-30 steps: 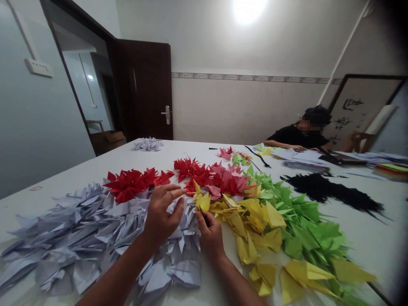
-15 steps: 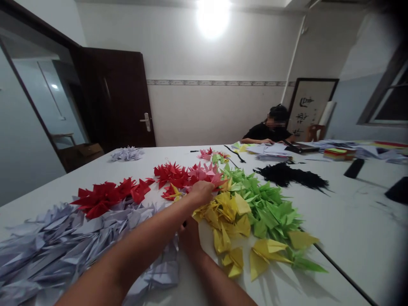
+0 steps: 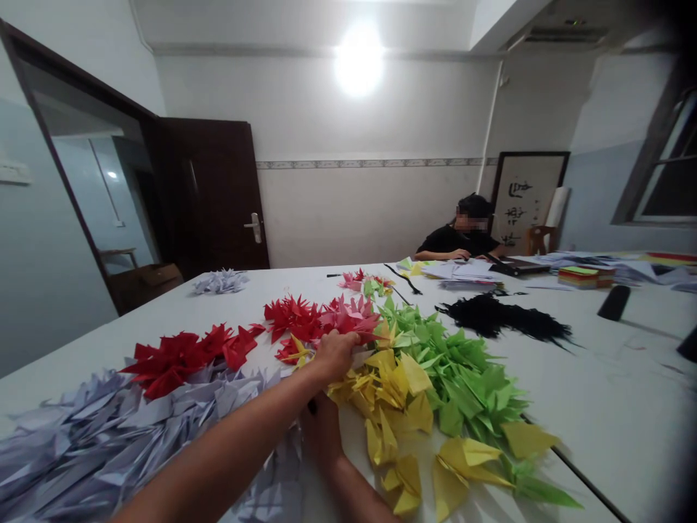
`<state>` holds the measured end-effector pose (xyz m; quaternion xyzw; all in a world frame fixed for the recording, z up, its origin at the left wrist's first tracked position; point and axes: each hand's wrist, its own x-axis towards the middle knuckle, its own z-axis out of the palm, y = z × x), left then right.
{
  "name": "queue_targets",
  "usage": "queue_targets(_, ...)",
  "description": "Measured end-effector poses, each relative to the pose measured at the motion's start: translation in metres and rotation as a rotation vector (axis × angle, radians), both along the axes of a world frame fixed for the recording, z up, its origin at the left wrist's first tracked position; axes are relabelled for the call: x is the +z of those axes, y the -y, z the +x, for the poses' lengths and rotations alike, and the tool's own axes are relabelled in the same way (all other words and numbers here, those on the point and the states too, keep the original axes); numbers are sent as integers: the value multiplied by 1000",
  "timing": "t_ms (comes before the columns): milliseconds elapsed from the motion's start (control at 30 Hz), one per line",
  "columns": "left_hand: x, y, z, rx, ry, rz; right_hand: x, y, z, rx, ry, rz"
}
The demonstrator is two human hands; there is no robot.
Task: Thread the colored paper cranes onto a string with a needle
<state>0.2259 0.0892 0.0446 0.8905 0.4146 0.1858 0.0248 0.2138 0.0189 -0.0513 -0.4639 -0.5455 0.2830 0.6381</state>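
My left hand reaches across at the middle of the table, fingers drawn together at the near edge of the pink paper cranes. Whether a crane is between its fingertips cannot be made out. Below it is my right hand, partly behind the left forearm, its fingers hidden; a small black patch shows beside it. Yellow folded cranes lie just right of both hands, with green cranes beyond them. Red cranes sit past my left hand, and another red group rests by the white cranes at left.
A bundle of black tassels lies to the right on the white table. Farther back are paper stacks, coloured paper squares and a small white crane pile. A person in black sits at the far side.
The view has tilted upward, so the table sits lower in the picture. My left hand has drawn slightly left and toward me. The crane piles look the same.
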Motion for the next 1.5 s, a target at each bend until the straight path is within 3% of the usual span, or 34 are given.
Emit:
queue_targets(167, 16, 5, -29, -118, 158, -31, 1, 1, -2, 3, -15, -46)
queue_targets(333, 27, 25, -84, -133, 418, 25, 4, 6, 0, -5, 23, -58)
queue_targets(467, 16, 46, -136, -120, 697, 135, 3, 8, 3, 28, 2, -30)
queue_targets(600, -5, 62, -167, -70, 698, 247, 2, 9, 4, 36, -21, -33)
queue_targets(733, -25, 66, -177, -64, 612, 282, 2, 14, 3, 73, -17, -1)
queue_targets(900, -41, 66, -180, -158, 543, 233, 3, 17, 3, 111, 35, 13)
queue_targets(1233, -47, 75, -178, -220, 549, 151, 4, 19, 5, 134, 249, 56)
queue_targets(1500, -46, 74, -177, -250, 571, 198, 5, 19, 5, 138, 306, 69)
